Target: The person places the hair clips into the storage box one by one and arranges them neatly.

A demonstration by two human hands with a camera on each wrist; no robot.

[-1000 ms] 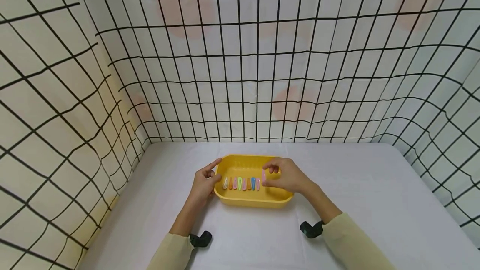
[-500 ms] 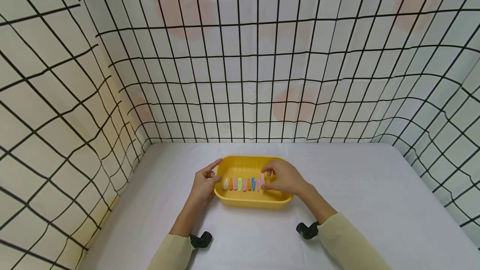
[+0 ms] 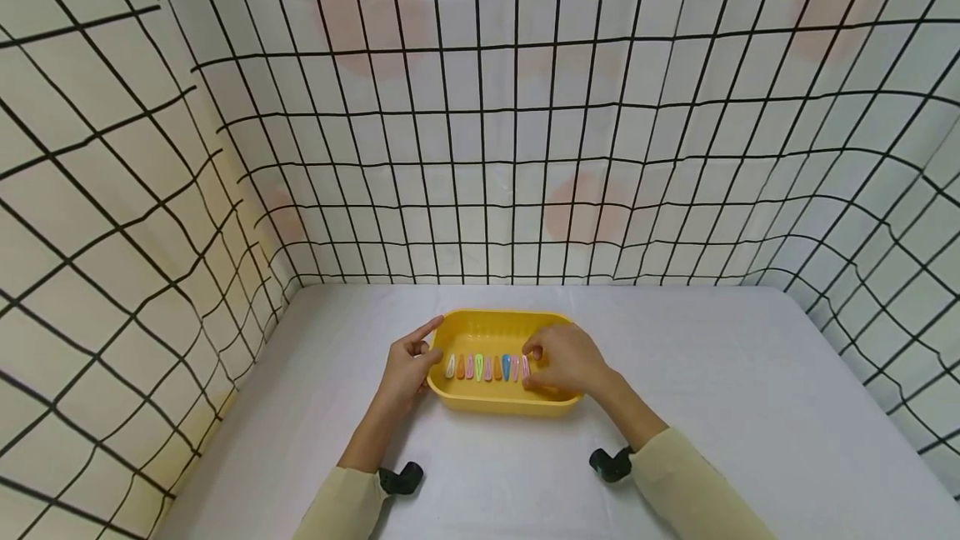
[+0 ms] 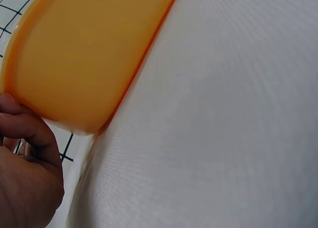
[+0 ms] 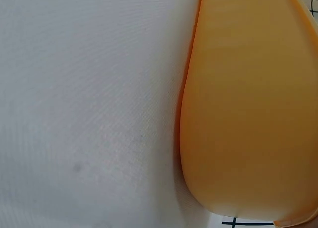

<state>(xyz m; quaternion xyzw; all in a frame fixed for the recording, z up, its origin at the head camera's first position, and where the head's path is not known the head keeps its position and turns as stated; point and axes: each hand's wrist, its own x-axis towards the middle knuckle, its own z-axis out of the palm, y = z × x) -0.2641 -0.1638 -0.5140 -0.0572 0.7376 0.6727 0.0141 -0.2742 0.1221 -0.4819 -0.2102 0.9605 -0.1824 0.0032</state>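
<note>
A yellow tray [image 3: 504, 407] sits on the table with a row of snap hair clips inside, such as a green hair clip [image 3: 479, 367] and a blue hair clip [image 3: 506, 367]. My left hand [image 3: 406, 370] grips the tray's left rim, thumb inside the rim. In the left wrist view, part of that hand [image 4: 31, 163] shows against the tray wall [image 4: 94, 54]. Over the tray's right part, my right hand [image 3: 572, 358] pinches a pink hair clip [image 3: 526, 367] by its two ends at the row's right end. The right wrist view shows mostly the tray's outer wall [image 5: 248, 99].
White cloth covers the table [image 3: 720, 407] around the tray. A black wire grid [image 3: 513, 161] with white sheeting behind it stands along the back and sides. Black wrist devices, such as the left one [image 3: 401, 479], jut out near both sleeves.
My right hand has moved slightly left and down, bringing the pink hair clip from a small gap away to beside the row's last clip. The left hand and tray have stayed put.
</note>
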